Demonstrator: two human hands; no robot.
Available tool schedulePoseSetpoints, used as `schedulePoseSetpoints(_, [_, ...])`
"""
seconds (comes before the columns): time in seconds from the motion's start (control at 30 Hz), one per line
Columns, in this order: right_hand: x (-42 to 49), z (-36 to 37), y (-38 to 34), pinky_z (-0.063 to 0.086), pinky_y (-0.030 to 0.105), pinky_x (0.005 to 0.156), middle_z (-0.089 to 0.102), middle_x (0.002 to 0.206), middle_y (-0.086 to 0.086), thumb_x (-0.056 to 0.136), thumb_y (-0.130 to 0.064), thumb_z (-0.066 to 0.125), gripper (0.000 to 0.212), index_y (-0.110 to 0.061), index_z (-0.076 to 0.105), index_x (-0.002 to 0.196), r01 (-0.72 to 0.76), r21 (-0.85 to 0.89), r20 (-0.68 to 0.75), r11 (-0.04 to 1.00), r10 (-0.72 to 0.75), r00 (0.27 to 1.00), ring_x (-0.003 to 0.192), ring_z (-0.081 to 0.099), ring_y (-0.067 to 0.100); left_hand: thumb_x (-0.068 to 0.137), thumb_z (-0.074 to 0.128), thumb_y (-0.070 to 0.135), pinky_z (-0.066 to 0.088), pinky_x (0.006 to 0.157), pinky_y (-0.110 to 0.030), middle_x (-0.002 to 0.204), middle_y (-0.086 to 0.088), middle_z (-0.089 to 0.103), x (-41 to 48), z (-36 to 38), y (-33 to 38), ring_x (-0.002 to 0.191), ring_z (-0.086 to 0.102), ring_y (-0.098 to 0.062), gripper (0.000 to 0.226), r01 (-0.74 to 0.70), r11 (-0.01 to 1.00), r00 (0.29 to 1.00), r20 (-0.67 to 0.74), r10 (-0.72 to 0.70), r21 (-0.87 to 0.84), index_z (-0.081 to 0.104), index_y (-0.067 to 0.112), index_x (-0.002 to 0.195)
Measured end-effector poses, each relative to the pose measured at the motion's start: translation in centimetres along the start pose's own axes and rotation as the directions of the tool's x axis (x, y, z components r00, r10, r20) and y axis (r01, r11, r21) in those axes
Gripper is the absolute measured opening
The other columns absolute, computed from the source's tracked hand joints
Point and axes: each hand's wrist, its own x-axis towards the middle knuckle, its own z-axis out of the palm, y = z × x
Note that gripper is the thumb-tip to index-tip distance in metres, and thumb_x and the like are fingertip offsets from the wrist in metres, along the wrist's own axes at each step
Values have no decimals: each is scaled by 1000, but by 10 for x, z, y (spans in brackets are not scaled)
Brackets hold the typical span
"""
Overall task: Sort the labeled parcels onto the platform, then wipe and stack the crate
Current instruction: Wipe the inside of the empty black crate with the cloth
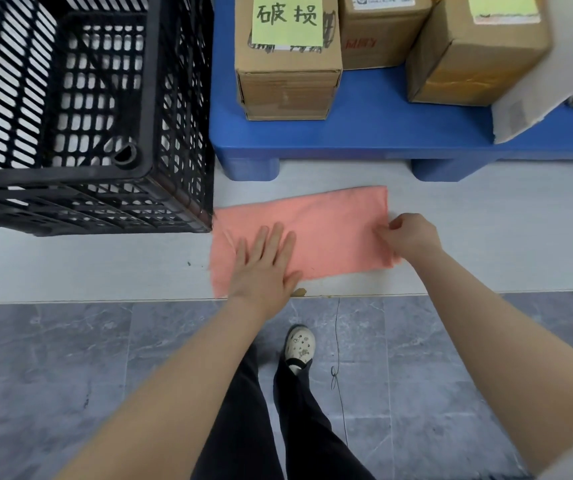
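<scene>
The left hand (265, 263) lies flat on the cloth (316, 233), fingers straight and a little apart, to pin it — the right hand (411, 237) pinches its end, probably for folding. The crate (80, 109) stands beside the platform (375, 129), where the parcels (288, 81) sit.

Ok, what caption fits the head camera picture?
Left hand presses a pink cloth flat, right hand pinches its end, beside the black crate.
</scene>
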Motion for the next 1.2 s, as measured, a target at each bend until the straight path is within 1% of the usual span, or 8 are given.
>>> schedulePoseSetpoints(0.23, [-19,2,7,36,29,68,57,94,7,95,-26,47,27,-6,52,112,90,192,-61,977,-80,995,82,49,26,96,11,58,-9,116,-51,155,-3,-27,-1,-8,9,143,-24,-25,70,35,997,990,141,-26,-65,-15,21,150])
schedulePoseSetpoints(0.33, [-43,-9,-9,48,33,69,64,98,7,92,-29,52,21,-13,53,105,135,390,-144,911,-84,986,77,60,26,100,23,49,-5,118,-41,160,-6,-1,-5,-38,15,147,-8,-24,63,107,879,994,34,-103,-466,14,14,151])
schedulePoseSetpoints(0.43, [-86,-8,-44,49,33,68,62,78,-6,90,-29,54,12,-18,52,97,335,412,-286,847,-229,930,72,61,20,103,30,37,20,110,-25,148,-3,38,-13,-61,16,140,30,-18,48,193,163,958,151,-243,-968,41,11,141])
schedulePoseSetpoints(0.5, [-113,12,-74,47,32,64,60,74,-9,88,-22,54,10,-19,50,97,456,383,-294,804,-361,885,67,60,17,103,26,42,36,104,-27,135,-8,55,-15,-63,6,123,52,-19,52,193,-311,948,259,-185,-930,50,7,133])
schedulePoseSetpoints(0.6, [-130,67,-110,50,37,69,67,91,3,83,-14,55,25,-17,51,108,567,243,-182,787,-537,824,81,63,29,98,29,53,47,85,-31,104,-7,67,-18,-57,-18,92,62,-17,56,173,-510,922,322,-218,-842,61,12,118])
schedulePoseSetpoints(0.73, [-128,111,-124,49,34,74,64,105,8,85,-20,58,31,-16,54,115,600,181,166,779,-626,762,93,62,29,85,59,51,43,63,-28,54,-3,55,-26,-39,-44,61,56,-18,42,186,-322,889,299,-348,-928,59,19,57])
schedulePoseSetpoints(0.97, [-95,90,-88,49,39,82,53,117,10,88,-14,50,32,-16,57,120,407,191,-210,893,-367,906,101,57,32,83,55,4,43,74,-21,89,0,67,-14,-18,-66,86,61,-16,23,316,200,767,126,-629,-927,65,14,102])
schedulePoseSetpoints(1.2, [-74,89,-94,37,25,70,59,89,-3,85,-13,61,49,-11,39,129,259,344,43,903,-290,956,95,60,28,80,49,-5,41,90,-39,127,-15,43,-35,-2,-43,105,46,-35,45,286,779,812,-290,-506,-557,47,10,123])
